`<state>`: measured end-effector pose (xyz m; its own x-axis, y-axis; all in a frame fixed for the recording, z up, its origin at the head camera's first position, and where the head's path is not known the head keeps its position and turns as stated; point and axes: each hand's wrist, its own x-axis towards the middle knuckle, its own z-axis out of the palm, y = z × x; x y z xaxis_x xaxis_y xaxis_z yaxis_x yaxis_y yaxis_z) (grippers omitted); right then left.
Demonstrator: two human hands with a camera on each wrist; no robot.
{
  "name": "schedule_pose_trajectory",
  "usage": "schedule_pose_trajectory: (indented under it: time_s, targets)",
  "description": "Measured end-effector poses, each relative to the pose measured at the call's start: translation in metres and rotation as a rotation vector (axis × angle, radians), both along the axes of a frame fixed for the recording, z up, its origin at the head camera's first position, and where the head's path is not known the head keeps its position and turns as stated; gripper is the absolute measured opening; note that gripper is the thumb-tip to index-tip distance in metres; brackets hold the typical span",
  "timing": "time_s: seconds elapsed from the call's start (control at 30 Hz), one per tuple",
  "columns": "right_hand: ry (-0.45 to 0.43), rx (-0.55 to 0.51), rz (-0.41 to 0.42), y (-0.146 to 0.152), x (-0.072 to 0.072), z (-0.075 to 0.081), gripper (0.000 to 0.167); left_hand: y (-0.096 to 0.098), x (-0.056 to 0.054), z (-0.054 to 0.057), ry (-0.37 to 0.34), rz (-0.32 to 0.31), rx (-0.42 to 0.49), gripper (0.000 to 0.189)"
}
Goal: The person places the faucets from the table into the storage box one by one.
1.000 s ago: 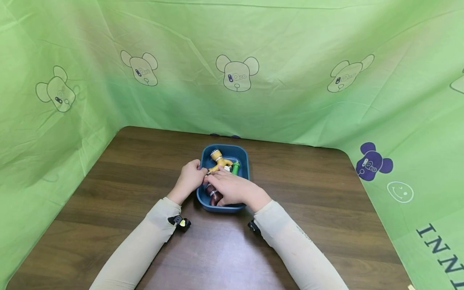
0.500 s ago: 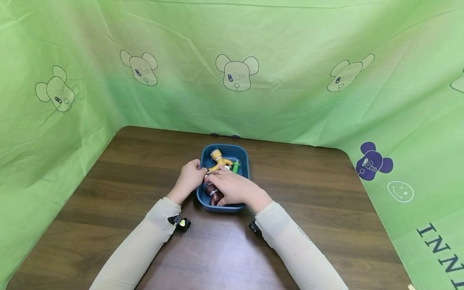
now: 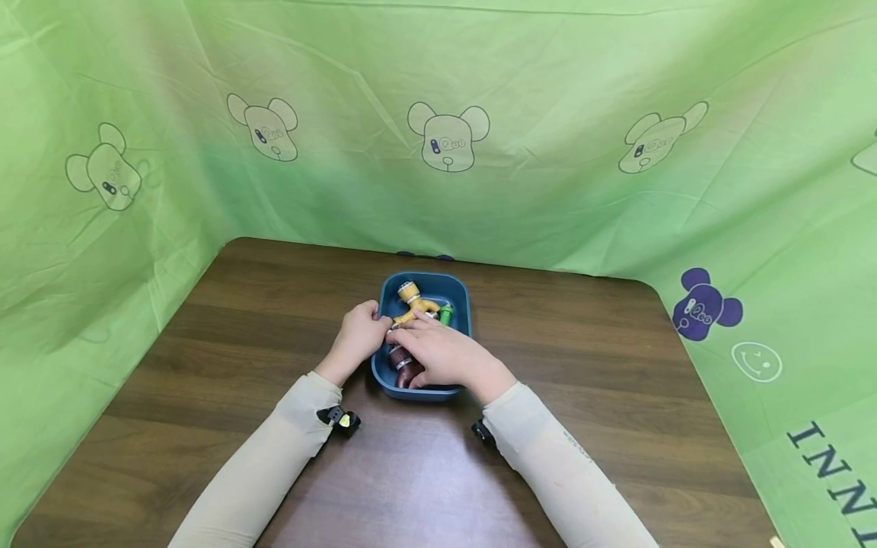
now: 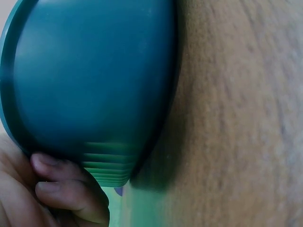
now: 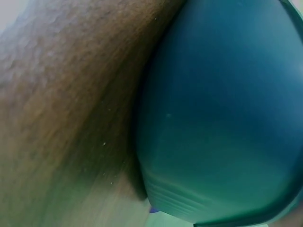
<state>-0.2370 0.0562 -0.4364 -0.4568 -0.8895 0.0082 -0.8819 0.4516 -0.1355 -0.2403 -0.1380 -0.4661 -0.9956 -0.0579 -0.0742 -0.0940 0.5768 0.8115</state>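
A blue plastic bin [image 3: 463,304] sits on the table with several pipe-like pieces inside. My left hand [image 3: 359,335] grips its left rim, the curled fingers [image 4: 71,195] showing against the outer wall in the left wrist view. My right hand [image 3: 448,354] reaches in over the near right part, its fingers bent toward the left rim and covering some contents. I cannot tell whether it holds a piece. Beneath it a dark brown curved piece [image 3: 407,371] with a ribbed collar shows. Farther back lie a yellow branching piece [image 3: 419,304] and a green piece [image 3: 446,314].
The dark wood table [image 3: 582,365] extends around the bin. A green printed cloth [image 3: 548,213] hangs along the back and both sides of the table. Blue bin wall fills much of each wrist view.
Both hands keep almost the same place at the bin. The right wrist has shifted very slightly to the right.
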Motion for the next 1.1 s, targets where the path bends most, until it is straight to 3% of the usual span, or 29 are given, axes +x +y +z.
schedule_pose_trajectory:
  time_s: [1.1]
  targets:
    - [-0.001,-0.029,0.014,-0.0002,0.0002,-0.0014,0.072,0.0001,-0.0002,0.0003,0.017,0.002,-0.005,0.024]
